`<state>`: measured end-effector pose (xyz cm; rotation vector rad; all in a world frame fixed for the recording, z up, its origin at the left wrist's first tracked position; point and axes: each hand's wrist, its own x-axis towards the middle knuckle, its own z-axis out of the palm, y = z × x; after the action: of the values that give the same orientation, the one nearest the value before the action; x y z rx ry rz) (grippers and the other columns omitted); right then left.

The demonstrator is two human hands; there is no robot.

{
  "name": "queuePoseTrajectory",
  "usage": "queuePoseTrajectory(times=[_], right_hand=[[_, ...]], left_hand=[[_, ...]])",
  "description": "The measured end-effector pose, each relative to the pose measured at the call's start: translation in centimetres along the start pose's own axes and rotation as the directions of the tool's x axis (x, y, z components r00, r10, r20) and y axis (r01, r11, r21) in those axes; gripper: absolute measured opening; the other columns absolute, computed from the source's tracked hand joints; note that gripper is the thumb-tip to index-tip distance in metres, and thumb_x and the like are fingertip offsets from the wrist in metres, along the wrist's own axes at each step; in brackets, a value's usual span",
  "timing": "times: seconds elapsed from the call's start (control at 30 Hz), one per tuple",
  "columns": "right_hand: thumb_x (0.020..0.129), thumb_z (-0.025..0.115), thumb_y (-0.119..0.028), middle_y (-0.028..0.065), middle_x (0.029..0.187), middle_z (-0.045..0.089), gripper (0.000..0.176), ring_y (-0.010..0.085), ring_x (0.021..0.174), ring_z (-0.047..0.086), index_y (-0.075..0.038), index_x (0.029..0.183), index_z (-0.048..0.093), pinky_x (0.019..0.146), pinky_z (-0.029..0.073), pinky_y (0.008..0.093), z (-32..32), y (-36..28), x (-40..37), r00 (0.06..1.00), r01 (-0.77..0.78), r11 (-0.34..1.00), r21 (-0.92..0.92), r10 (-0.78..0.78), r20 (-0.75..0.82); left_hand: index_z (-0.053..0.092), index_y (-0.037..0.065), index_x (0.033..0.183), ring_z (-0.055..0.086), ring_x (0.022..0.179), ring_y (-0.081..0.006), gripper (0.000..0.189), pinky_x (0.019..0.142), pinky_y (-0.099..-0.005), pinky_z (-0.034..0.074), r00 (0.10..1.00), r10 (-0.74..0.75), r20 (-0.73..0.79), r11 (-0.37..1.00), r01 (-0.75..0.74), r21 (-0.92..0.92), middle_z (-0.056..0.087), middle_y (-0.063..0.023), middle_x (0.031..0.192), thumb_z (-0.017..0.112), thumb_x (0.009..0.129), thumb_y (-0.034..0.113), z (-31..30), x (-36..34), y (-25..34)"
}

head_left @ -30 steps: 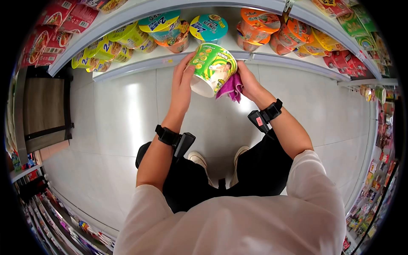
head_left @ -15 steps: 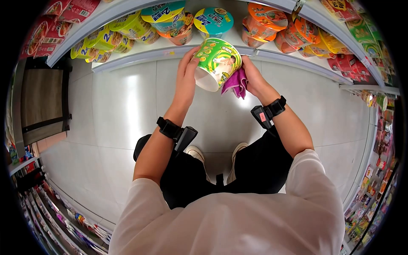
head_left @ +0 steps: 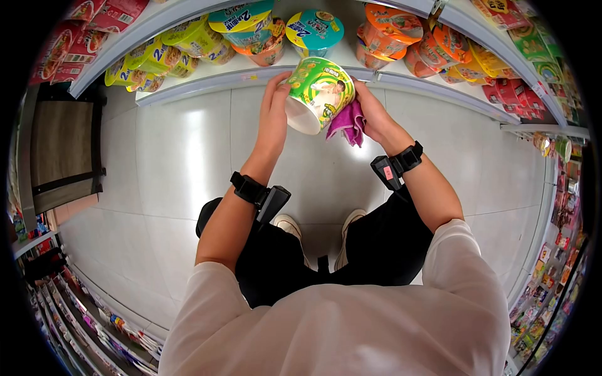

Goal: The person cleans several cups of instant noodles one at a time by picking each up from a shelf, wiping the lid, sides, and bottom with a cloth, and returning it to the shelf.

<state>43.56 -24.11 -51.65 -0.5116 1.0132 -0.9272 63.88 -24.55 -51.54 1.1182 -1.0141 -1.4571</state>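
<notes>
Green and yellow print covers the noodle bowl (head_left: 318,94), which is tilted on its side in the air just in front of the shelf (head_left: 207,80), its lid turned toward the shelf and its white base toward the person. The left hand (head_left: 274,116) grips the bowl's left side, its fingers (head_left: 280,84) wrapped round the rim and wall. The right hand (head_left: 374,116) is at the bowl's other side with its fingers (head_left: 362,94) closed on a magenta cloth (head_left: 348,122), which is pressed against the bowl's wall and hangs below it. On the shelf just behind stand a teal-lidded bowl (head_left: 315,31), orange bowls (head_left: 389,28) to the right and yellow bowls (head_left: 150,59) to the left. Each wrist carries a black strap (head_left: 249,188) with a small device. Pale floor tiles (head_left: 163,163) lie beneath.
</notes>
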Motion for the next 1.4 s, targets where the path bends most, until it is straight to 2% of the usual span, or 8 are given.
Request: queuePoseTrajectory(times=[0.3, 0.4, 0.63, 0.9, 0.97, 1.17, 1.27, 1.4], right_hand=[[0.103, 0.038, -0.054, 0.0086, 0.117, 0.066, 0.060, 0.0129, 0.095, 0.066, -0.004, 0.134, 0.052, 0.083, 0.055, 0.0279, -0.4, -0.5, -0.4, 0.991, -0.062, 0.996, -0.058, 0.068, 0.112], [0.100, 0.042, -0.060, 0.0074, 0.107, 0.069, 0.065, 0.0104, 0.084, 0.068, -0.004, 0.130, 0.055, 0.074, 0.056, 0.0249, -1.5, -1.9, -1.4, 0.932, -0.115, 0.979, -0.170, 0.166, 0.321], [0.099, 0.055, -0.048, 0.0073, 0.106, 0.069, 0.053, 0.0106, 0.079, 0.069, -0.001, 0.123, 0.057, 0.071, 0.059, 0.0237, -1.4, -1.5, -1.5, 0.935, -0.264, 0.964, -0.019, 0.261, 0.241], [0.092, 0.071, -0.034, 0.0110, 0.122, 0.064, 0.065, 0.0123, 0.099, 0.065, 0.000, 0.143, 0.048, 0.083, 0.055, 0.0271, -1.2, -3.2, -3.2, 0.949, 0.315, 0.877, -0.363, -0.302, 0.095], [0.086, 0.078, -0.030, 0.0106, 0.123, 0.065, 0.072, 0.0111, 0.098, 0.063, -0.002, 0.145, 0.047, 0.084, 0.054, 0.0272, -1.9, -4.1, -3.7, 0.884, 0.414, 0.708, -0.572, -0.463, 0.067], [0.079, 0.083, -0.035, 0.0128, 0.113, 0.066, 0.080, 0.0171, 0.093, 0.065, -0.003, 0.144, 0.049, 0.083, 0.053, 0.0310, -2.8, -4.3, -5.8, 0.916, 0.229, 0.787, -0.572, -0.374, -0.147], [0.069, 0.086, -0.050, 0.0161, 0.103, 0.063, 0.089, 0.0281, 0.090, 0.068, -0.008, 0.141, 0.054, 0.081, 0.054, 0.0353, -3.6, -2.5, -6.8, 0.772, 0.244, 0.391, -0.887, -0.632, -0.067], [0.066, 0.086, -0.051, 0.0181, 0.104, 0.063, 0.089, 0.0309, 0.086, 0.068, -0.007, 0.138, 0.056, 0.077, 0.056, 0.0385, -1.9, -1.7, -9.2, 0.778, 0.102, 0.353, -0.930, -0.611, -0.147]], left_hand=[[0.051, 0.006, 0.134, 0.049, 0.121, -0.0215, 0.047, 0.104, -0.0326, 0.036, 0.997, -0.068, -0.027, 0.997, 0.067, -0.045, 0.054, -0.0125, 0.130, 0.048, 0.099, 0.037, -0.9, -0.5, -1.0], [0.047, 0.005, 0.136, 0.049, 0.123, -0.0225, 0.050, 0.106, -0.0341, 0.035, 0.999, 0.018, 0.033, 1.000, -0.018, -0.014, 0.052, -0.0128, 0.132, 0.057, 0.097, 0.033, -1.1, -0.6, 0.1], [0.041, 0.002, 0.140, 0.045, 0.129, -0.0241, 0.062, 0.110, -0.0369, 0.033, 0.932, 0.269, 0.241, 0.925, -0.320, 0.203, 0.046, -0.0140, 0.140, 0.070, 0.089, 0.021, -0.4, -1.3, 1.4], [0.039, 0.002, 0.142, 0.048, 0.129, -0.0246, 0.058, 0.110, -0.0369, 0.036, 0.983, 0.148, 0.107, 0.989, -0.146, -0.028, 0.048, -0.0142, 0.138, 0.060, 0.095, 0.028, -1.0, 0.9, 0.4], [0.050, 0.000, 0.132, 0.058, 0.116, -0.0254, 0.052, 0.103, -0.0376, 0.044, 0.984, -0.179, -0.003, 0.983, 0.179, 0.035, 0.057, -0.0141, 0.124, 0.060, 0.096, 0.036, -2.3, 2.9, -1.2], [0.062, -0.003, 0.108, 0.065, 0.085, -0.0204, 0.050, 0.079, -0.0332, 0.055, 0.950, -0.291, -0.109, 0.950, 0.301, 0.087, 0.066, -0.0122, 0.097, 0.062, 0.095, 0.044, 0.4, 13.1, -5.6], [0.068, -0.004, 0.082, 0.060, 0.063, -0.0173, 0.043, 0.060, -0.0302, 0.047, 0.958, -0.164, -0.236, 0.970, 0.199, 0.136, 0.063, -0.0066, 0.071, 0.065, 0.094, 0.037, 3.0, 15.9, -7.2], [0.067, -0.004, 0.080, 0.059, 0.065, -0.0163, 0.040, 0.058, -0.0311, 0.044, 0.962, -0.033, -0.271, 0.965, 0.101, 0.242, 0.065, -0.0091, 0.072, 0.063, 0.096, 0.032, 2.8, 17.7, -9.6]])
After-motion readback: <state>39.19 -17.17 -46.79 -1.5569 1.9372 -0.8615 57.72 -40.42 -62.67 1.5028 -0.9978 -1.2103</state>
